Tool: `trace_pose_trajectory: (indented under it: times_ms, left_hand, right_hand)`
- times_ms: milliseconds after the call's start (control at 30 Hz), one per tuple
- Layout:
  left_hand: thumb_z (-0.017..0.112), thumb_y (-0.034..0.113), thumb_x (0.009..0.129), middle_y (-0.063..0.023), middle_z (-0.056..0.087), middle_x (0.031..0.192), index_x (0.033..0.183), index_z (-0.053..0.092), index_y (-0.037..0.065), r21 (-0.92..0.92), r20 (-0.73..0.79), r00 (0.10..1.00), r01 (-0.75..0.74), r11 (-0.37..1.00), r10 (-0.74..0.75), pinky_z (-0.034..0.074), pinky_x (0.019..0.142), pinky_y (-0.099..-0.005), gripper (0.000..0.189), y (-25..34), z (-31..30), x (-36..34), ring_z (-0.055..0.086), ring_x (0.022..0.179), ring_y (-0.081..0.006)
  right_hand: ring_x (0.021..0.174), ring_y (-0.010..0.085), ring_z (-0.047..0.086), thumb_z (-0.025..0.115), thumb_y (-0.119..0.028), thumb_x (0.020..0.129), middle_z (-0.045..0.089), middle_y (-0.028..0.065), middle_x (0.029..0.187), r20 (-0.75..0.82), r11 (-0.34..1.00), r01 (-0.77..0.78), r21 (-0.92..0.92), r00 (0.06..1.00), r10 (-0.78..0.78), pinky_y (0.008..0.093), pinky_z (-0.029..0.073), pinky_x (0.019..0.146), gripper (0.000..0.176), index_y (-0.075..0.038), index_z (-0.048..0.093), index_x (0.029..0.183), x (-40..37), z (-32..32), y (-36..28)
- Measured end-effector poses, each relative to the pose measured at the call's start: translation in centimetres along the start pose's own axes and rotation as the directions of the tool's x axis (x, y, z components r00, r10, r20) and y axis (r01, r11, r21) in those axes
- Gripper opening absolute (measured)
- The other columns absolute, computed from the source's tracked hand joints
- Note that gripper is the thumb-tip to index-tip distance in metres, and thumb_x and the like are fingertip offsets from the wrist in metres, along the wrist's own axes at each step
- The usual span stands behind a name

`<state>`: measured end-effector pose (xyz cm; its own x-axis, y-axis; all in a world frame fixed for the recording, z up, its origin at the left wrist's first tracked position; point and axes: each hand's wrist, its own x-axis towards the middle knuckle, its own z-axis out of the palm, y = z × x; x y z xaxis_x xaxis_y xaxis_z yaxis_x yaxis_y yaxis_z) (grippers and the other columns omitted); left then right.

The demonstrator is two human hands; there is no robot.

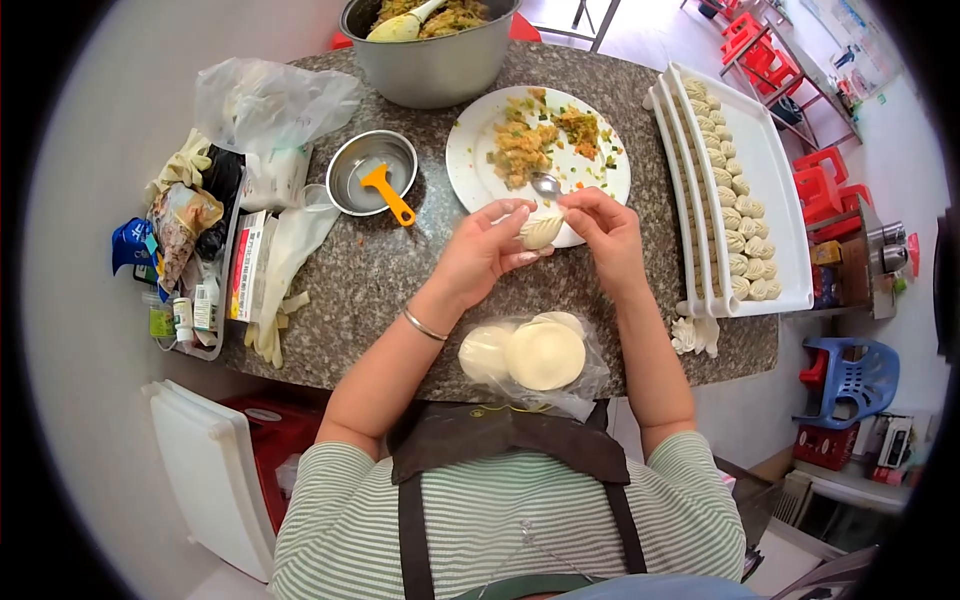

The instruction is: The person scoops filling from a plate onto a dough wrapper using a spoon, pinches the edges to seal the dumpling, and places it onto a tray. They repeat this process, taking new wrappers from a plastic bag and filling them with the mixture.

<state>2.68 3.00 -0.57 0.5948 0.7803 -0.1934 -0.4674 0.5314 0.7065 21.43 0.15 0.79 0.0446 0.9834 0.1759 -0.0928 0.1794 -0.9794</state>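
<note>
The left grip (490, 240) cradles a pleated dumpling (541, 232) in its curled fingers, while the right grip (605, 230) draws thumb and fingertips together at the dumpling's edge; whether they pinch dough or the spoon (546, 185) just beyond them, I cannot tell. The dough could tear if pulled too thin there, and the seam might gape if greasy filling smeared it. Squeezing too hard with the cupping fingers could flatten the folds. Just ahead of both lies the plate (466, 178) with loose filling (522, 150), so a lowered knuckle might pick up crumbs. Dough wrappers (545, 355) in a plastic bag sit between the forearms, nearer the body, where a sleeve or wrist could drag the bag. Left of the left grip, a metal bowl (345, 165) holds an orange-handled peeler (388, 195); right of the right grip, raised tray (787, 262) walls stand in the way along the counter (320, 300)
</note>
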Motion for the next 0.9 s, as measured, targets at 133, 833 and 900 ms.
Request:
trace_pose_trajectory:
  times_ms: [133, 833, 900]
  left_hand:
    - [0.056, 0.024, 0.096, -0.0092, 0.066, 0.103, 0.121, 0.053, 0.003, -0.047, -0.020, 0.997, 0.076, 0.996, -0.077, 0.058, 0.071, -0.0236, 0.033, 0.3, 0.3, -0.2, 0.068, 0.085, -0.0191]
    - [0.056, 0.018, 0.095, -0.0126, 0.065, 0.104, 0.127, 0.042, 0.004, 0.260, -0.054, 0.995, -0.062, 0.964, 0.079, 0.053, 0.067, -0.0247, 0.038, -0.2, 3.2, -1.8, 0.065, 0.090, -0.0154]
    - [0.056, 0.018, 0.095, -0.0134, 0.066, 0.104, 0.127, 0.042, 0.004, 0.262, -0.005, 0.998, -0.056, 0.963, 0.060, 0.053, 0.067, -0.0242, 0.038, 0.0, 3.8, -2.5, 0.065, 0.089, -0.0154]
  right_hand:
    - [0.089, 0.0104, 0.058, 0.065, -0.003, 0.086, 0.065, 0.0051, 0.094, 0.107, 0.993, 0.038, -0.115, 0.994, -0.025, 0.0251, 0.045, 0.080, 0.012, 0.002, 0.066, 0.097, 0.2, -0.9, -0.1]
    - [0.100, 0.0213, 0.061, 0.082, -0.018, 0.068, 0.066, 0.0092, 0.106, 0.320, 0.738, 0.333, -0.588, 0.933, -0.166, 0.0345, 0.047, 0.089, 0.043, -0.006, 0.066, 0.106, -2.6, -0.4, -5.3]
    - [0.100, 0.0209, 0.062, 0.082, -0.019, 0.070, 0.066, 0.0088, 0.104, 0.317, 0.743, 0.317, -0.589, 0.937, -0.149, 0.0338, 0.048, 0.089, 0.039, -0.008, 0.067, 0.105, -3.0, -1.7, -8.0]
